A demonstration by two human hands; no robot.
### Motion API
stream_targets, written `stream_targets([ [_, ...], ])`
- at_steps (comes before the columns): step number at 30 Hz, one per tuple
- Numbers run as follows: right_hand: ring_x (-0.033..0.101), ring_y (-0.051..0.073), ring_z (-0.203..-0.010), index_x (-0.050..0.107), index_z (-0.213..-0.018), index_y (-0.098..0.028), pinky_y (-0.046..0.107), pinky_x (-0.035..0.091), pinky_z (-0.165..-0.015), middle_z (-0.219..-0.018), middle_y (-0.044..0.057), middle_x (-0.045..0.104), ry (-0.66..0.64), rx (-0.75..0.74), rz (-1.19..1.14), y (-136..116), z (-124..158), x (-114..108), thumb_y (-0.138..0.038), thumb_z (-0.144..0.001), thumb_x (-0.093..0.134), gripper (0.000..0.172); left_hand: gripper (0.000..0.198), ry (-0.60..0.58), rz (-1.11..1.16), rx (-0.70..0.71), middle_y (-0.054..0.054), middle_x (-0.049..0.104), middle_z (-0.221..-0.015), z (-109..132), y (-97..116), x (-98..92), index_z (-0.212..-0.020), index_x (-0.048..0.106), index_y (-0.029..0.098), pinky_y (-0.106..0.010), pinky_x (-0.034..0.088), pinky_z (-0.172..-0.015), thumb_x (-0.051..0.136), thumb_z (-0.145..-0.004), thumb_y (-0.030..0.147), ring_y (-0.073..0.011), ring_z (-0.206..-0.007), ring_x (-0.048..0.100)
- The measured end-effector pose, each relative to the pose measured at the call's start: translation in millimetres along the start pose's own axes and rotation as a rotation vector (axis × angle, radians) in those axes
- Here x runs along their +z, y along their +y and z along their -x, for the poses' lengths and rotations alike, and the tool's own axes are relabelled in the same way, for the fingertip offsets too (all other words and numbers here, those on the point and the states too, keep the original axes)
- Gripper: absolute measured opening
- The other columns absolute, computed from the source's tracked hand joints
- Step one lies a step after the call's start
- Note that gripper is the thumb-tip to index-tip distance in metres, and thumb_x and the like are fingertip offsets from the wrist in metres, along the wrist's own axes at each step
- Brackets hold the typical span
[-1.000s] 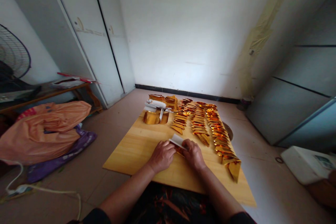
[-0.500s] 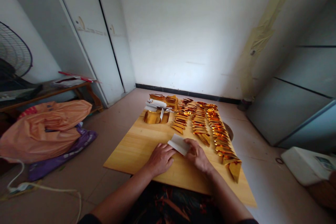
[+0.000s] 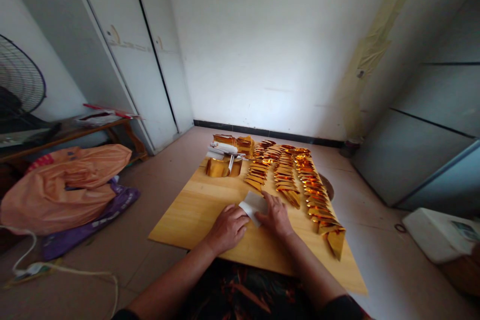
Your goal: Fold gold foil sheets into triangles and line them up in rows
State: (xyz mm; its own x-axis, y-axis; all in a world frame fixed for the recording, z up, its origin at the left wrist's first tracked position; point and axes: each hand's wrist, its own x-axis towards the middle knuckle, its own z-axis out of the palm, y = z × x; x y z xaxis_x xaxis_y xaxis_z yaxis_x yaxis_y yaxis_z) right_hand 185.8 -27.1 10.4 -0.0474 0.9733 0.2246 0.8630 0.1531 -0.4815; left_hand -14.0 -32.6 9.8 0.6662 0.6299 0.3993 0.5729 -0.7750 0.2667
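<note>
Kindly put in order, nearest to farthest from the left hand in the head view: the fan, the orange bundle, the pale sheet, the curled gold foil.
1. Pale sheet: touching the left hand, on its right side.
2. Curled gold foil: ahead, on the board's far left part.
3. Orange bundle: left of the board.
4. Fan: farther left, at the picture edge.
</note>
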Motion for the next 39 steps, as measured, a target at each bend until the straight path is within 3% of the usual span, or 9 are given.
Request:
stream_targets([
  [4, 0.054, 0.028, -0.108, 0.047, -0.131, -0.022, 0.041, 0.038, -0.091, -0.114, 0.01, 0.062, -0.053, 0.014, -0.017, 5, -4, 0, -0.028, -0.07, 0.067, 0.065, 0.019, 0.043, 0.013, 0.006, -0.001, 0.066, -0.087, 4, -5, 3.5, -0.086, 0.067, 0.023, -0.042, 0.036, -0.103, 0.051, -0.082, 0.013, -0.0152, -0.087, 0.059],
  [7, 0.051, 0.026, -0.111, 0.051, -0.127, -0.023, 0.039, 0.04, -0.091, -0.123, 0.009, 0.056, 0.007, -0.035, -0.071, 6, -6, -10, -0.025, -0.07, 0.065, 0.059, 0.017, 0.056, 0.009, 0.018, 0.0, 0.066, -0.083, 3, -6, 4.5, -0.081, 0.066, 0.022, -0.041, 0.039, -0.1, 0.052, -0.081, 0.012, -0.0143, -0.082, 0.059],
  [10, 0.046, 0.027, -0.116, 0.059, -0.116, -0.023, 0.041, 0.037, -0.095, -0.132, 0.009, 0.05, 0.087, -0.216, -0.048, 0, -2, -21, -0.021, -0.073, 0.062, 0.043, 0.017, 0.066, 0.004, 0.033, -0.001, 0.065, -0.08, 2, -7, 4.6, -0.078, 0.066, 0.021, -0.037, 0.043, -0.094, 0.052, -0.081, 0.012, -0.0143, -0.08, 0.058],
  [16, 0.049, 0.025, -0.114, 0.058, -0.119, -0.024, 0.048, 0.022, -0.105, -0.121, 0.008, 0.061, -0.09, -0.496, 0.054, -10, 15, -22, -0.027, -0.083, 0.057, 0.036, 0.016, 0.04, -0.007, 0.05, -0.002, 0.065, -0.083, 2, -7, 3.5, -0.082, 0.066, 0.021, -0.038, 0.041, -0.097, 0.051, -0.082, 0.014, -0.0156, -0.086, 0.059],
  [24, 0.049, 0.023, -0.119, 0.058, -0.12, -0.025, 0.045, 0.026, -0.104, -0.125, 0.009, 0.06, -0.139, -0.493, 0.095, 8, 23, -12, -0.022, -0.085, 0.054, 0.036, 0.02, 0.075, 0.023, 0.042, -0.001, 0.067, -0.089, 9, -10, 2.9, -0.084, 0.066, 0.022, -0.041, 0.038, -0.104, 0.049, -0.081, 0.011, -0.0138, -0.087, 0.061],
  [29, 0.048, 0.024, -0.121, 0.059, -0.121, -0.025, 0.045, 0.028, -0.103, -0.125, 0.008, 0.061, -0.146, -0.494, 0.095, 9, 23, -10, -0.022, -0.085, 0.052, 0.036, 0.021, 0.193, 0.067, 0.013, -0.003, 0.066, -0.082, 8, -9, -2.5, -0.079, 0.065, 0.019, -0.034, 0.048, -0.089, 0.046, -0.083, 0.012, -0.0148, -0.082, 0.059],
  [32, 0.049, 0.025, -0.12, 0.059, -0.12, -0.023, 0.046, 0.029, -0.103, -0.124, 0.009, 0.061, -0.139, -0.491, 0.105, 7, 24, -9, -0.021, -0.086, 0.051, 0.035, 0.024, 0.237, 0.067, -0.024, -0.007, 0.066, -0.095, 3, -8, -4.5, -0.093, 0.066, 0.018, -0.033, 0.049, -0.086, 0.045, -0.083, 0.012, -0.0173, -0.092, 0.058],
  [36, 0.049, 0.025, -0.119, 0.06, -0.119, -0.024, 0.046, 0.03, -0.102, -0.123, 0.008, 0.062, -0.127, -0.493, 0.115, 6, 25, -9, -0.021, -0.086, 0.052, 0.034, 0.033, 0.131, 0.011, 0.007, -0.008, 0.061, -0.119, -7, -6, 0.7, -0.109, 0.064, 0.02, -0.036, 0.045, -0.097, 0.049, -0.081, 0.01, -0.0199, -0.11, 0.054],
  [39, 0.05, 0.024, -0.118, 0.062, -0.117, -0.027, 0.044, 0.031, -0.101, -0.122, 0.006, 0.062, -0.122, -0.501, 0.081, 10, 23, -8, -0.025, -0.087, 0.054, 0.032, 0.025, 0.017, -0.059, -0.016, -0.006, 0.063, -0.116, -11, -2, 6.6, -0.103, 0.066, 0.021, -0.039, 0.044, -0.094, 0.055, -0.081, 0.015, -0.022, -0.106, 0.056],
])
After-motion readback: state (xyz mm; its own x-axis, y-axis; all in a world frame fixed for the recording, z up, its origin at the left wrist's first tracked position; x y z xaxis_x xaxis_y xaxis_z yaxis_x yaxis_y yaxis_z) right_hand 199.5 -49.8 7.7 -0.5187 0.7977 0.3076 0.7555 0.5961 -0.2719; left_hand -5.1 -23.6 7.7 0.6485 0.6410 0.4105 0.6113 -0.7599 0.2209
